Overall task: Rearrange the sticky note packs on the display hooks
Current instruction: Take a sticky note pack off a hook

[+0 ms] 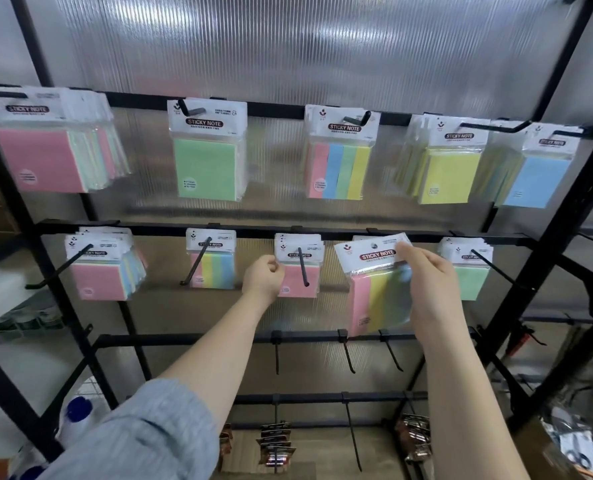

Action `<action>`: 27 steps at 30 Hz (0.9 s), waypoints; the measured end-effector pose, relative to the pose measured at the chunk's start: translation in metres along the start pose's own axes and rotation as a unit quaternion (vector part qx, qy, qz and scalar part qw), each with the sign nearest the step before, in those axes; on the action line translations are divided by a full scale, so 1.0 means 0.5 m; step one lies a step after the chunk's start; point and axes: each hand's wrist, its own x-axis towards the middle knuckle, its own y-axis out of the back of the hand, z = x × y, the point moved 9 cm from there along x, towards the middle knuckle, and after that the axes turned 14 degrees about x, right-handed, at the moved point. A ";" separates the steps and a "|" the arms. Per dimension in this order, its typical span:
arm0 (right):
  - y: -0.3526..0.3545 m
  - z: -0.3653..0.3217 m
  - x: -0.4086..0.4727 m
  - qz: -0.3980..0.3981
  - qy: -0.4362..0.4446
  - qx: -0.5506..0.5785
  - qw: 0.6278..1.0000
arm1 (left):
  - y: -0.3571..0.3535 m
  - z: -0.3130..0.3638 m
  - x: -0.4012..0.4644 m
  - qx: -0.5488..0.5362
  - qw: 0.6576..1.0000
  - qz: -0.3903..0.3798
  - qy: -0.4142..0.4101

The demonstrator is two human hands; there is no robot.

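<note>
My right hand [426, 271] pinches the header of a striped sticky note pack [378, 292], pink, yellow and blue, tilted in front of the middle rail, off any hook. My left hand [264, 278] grips the left edge of a pink pack [298, 271] hanging on the middle rail's third hook [303, 266]. On the same rail hang a bundle of packs with pink in front [97, 275], a striped pack [212, 261] and a green pack [472, 271]. The top rail carries pink [42, 157], green [206, 164], striped [340, 168], yellow [451, 174] and blue [537, 178] packs.
A black metal rack frame [565, 216] stands before a ribbed translucent panel. Two lower rails hold bare hooks [348, 355]. Small dark packaged goods [276, 445] hang near the bottom. White bottles with blue caps [76, 417] sit at the lower left, clutter at the lower right.
</note>
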 end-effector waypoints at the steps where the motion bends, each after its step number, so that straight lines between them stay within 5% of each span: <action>1: 0.005 0.001 0.001 0.006 -0.004 0.004 1.000 | -0.001 -0.002 -0.004 -0.011 1.000 0.013 0.002; 8: 0.029 0.000 0.010 0.022 -0.016 0.022 0.999 | -0.021 -0.013 -0.030 -0.078 0.995 0.050 0.030; 16: 0.054 -0.004 0.003 0.043 -0.012 0.022 0.999 | -0.076 0.020 -0.025 -0.171 0.980 -0.100 -0.010; 27: 0.079 -0.017 -0.035 0.075 -0.004 0.013 0.997 | -0.038 0.019 -0.083 -0.199 0.979 -0.032 -0.018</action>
